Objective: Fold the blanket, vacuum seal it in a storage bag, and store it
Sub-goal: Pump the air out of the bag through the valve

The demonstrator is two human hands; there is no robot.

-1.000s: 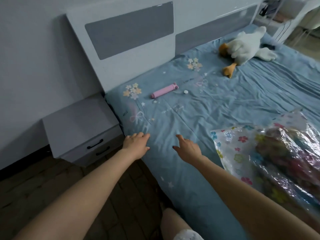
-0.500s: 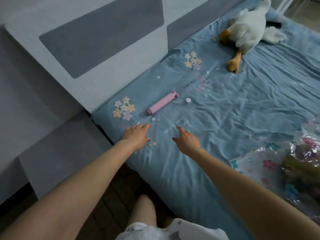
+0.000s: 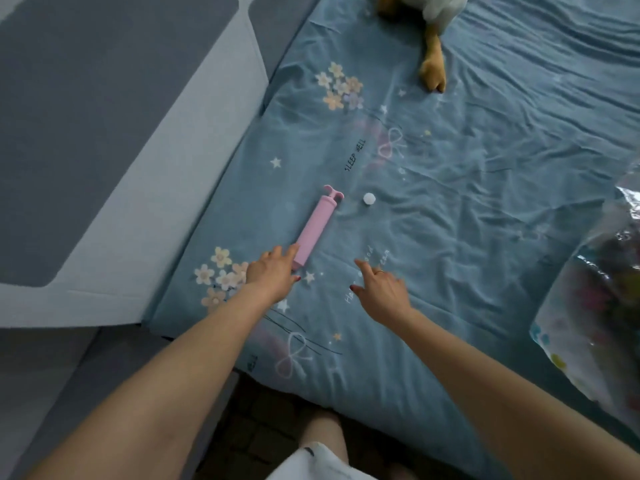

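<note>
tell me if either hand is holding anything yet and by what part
Nothing is held. The left hand reaches with straight fingers to the near end of the pink pump; the right hand hovers open over the sheet.

Left hand (image 3: 272, 271) touches the pink pump's (image 3: 316, 230) near end; right hand (image 3: 379, 289) hovers open beside it.

A single head-worn camera looks steeply down and forward from the bedside, close above the blue cotton bed sheet printed with flowers and stars (image 3: 467, 237). The grey-and-white panelled headboard (image 3: 145, 174) runs diagonally left of that sheet; both forearms reach in from the lower edge.
</note>
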